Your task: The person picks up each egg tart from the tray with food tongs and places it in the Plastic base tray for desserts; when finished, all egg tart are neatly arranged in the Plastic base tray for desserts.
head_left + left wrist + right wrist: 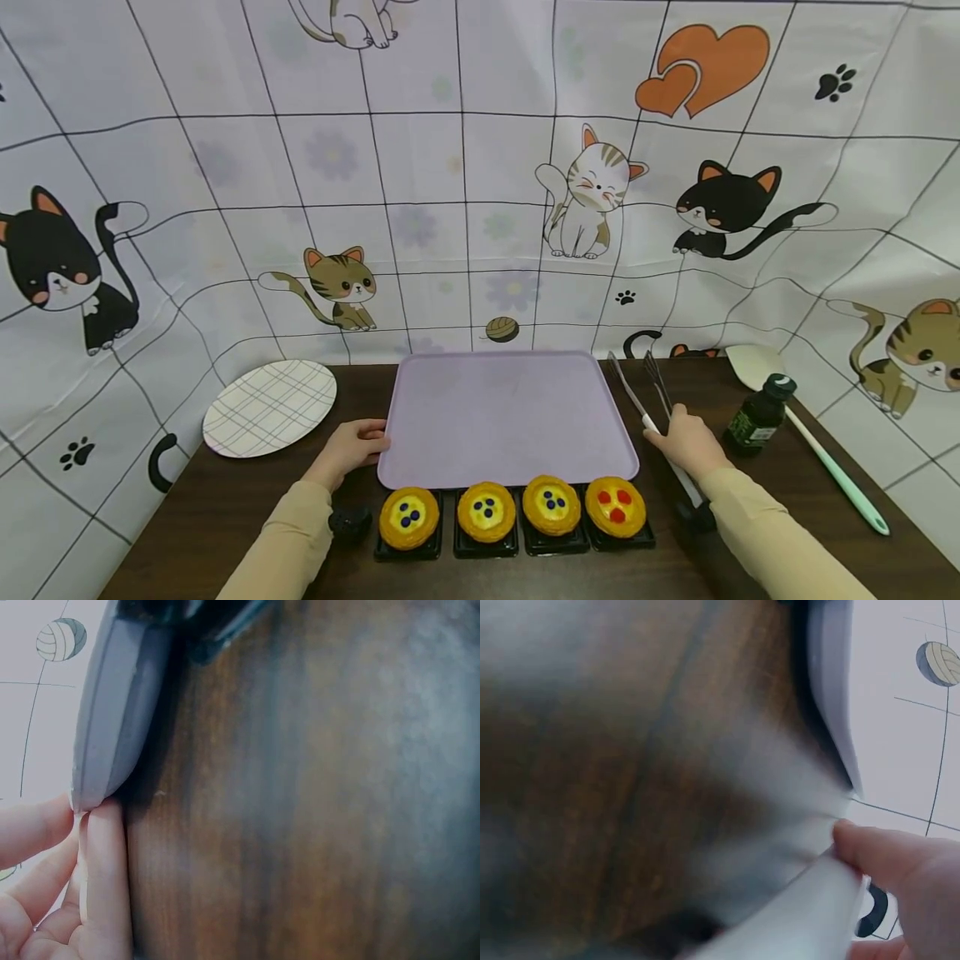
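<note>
A pale purple tray (510, 417) lies at the middle of the dark table. My left hand (355, 452) pinches the tray's left rim, the thumb on one face and fingers against the other in the left wrist view. To the right of the tray, my right hand (688, 444) grips metal tongs (632, 394) by their white handle, with the tips spread apart and pointing to the wall. Egg tarts stand in a row along the tray's near edge, each in a black holder: three carry blue dots, like this tart (409, 518), and the rightmost tart (616, 507) carries red pieces.
A white plate (270, 408) with a grid pattern sits at the back left. On the right stand a dark green bottle (761, 417) and a spatula (832, 467) with a mint handle. A cat-print cloth (420, 167) hangs behind the table.
</note>
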`<state>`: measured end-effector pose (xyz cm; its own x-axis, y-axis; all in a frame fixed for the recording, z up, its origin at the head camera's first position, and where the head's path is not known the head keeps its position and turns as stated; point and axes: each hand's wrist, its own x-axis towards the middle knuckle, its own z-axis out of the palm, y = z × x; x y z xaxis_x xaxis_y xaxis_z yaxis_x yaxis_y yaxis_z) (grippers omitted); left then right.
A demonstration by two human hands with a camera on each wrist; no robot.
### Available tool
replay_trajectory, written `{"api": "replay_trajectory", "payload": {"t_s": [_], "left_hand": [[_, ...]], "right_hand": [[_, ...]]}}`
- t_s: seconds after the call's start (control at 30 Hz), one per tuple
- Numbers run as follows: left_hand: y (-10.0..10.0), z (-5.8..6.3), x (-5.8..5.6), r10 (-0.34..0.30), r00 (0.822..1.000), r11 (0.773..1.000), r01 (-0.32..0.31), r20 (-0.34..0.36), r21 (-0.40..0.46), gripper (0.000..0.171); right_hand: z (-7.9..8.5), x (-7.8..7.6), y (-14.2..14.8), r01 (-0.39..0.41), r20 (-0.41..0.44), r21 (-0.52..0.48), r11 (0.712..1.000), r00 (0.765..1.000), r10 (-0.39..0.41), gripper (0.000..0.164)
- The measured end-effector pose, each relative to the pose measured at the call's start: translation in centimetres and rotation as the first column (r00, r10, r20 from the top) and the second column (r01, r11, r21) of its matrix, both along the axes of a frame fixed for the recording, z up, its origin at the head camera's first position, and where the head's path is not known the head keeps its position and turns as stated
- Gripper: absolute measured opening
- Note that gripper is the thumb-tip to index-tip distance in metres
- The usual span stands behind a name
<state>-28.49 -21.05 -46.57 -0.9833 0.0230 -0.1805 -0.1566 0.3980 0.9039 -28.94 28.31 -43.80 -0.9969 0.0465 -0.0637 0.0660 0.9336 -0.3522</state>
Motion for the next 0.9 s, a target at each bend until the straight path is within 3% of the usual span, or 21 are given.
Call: {"api": "replay_trajectory", "payload": {"t_s": [0.37, 0.57, 0.7, 0.83, 0.9], "left_hand": [[0.02, -0.12, -0.42, 0.001, 1.0, 1.0, -0.001, 0.008, 0.009, 0.043], [-0.09, 0.02, -0.48, 0.002, 1.0, 1.0, -0.002, 0.014, 0.006, 0.043], [-0.14, -0.12, -0.52, 0.007, 1.0, 1.0, -0.008, 0.012, 0.006, 0.043], [-0.04, -0.5, -0.46, 0.001, 1.0, 1.0, -0.001, 0.007, 0.022, 0.044], [-0.04, -0.65, -0.42, -0.002, 1.0, 1.0, 0.002, 0.007, 0.022, 0.044]], "right_hand": [[0.36, -0.61, -0.12, 0.019, 0.01, 0.077, 0.997, 1.0, -0.02, 0.059], [-0.13, -0.66, -0.49, 0.005, -0.034, 0.111, 0.994, 0.999, -0.001, 0.051], [-0.33, -0.47, -0.55, 0.007, -0.059, 0.141, 0.99, 0.998, 0.001, 0.061], [-0.38, -0.1, -0.63, 0.021, -0.151, 0.15, 0.988, 0.989, 0.001, 0.074], [-0.22, 0.14, -0.92, 0.01, -0.219, 0.121, 0.993, 0.976, 0.017, 0.073]]}}
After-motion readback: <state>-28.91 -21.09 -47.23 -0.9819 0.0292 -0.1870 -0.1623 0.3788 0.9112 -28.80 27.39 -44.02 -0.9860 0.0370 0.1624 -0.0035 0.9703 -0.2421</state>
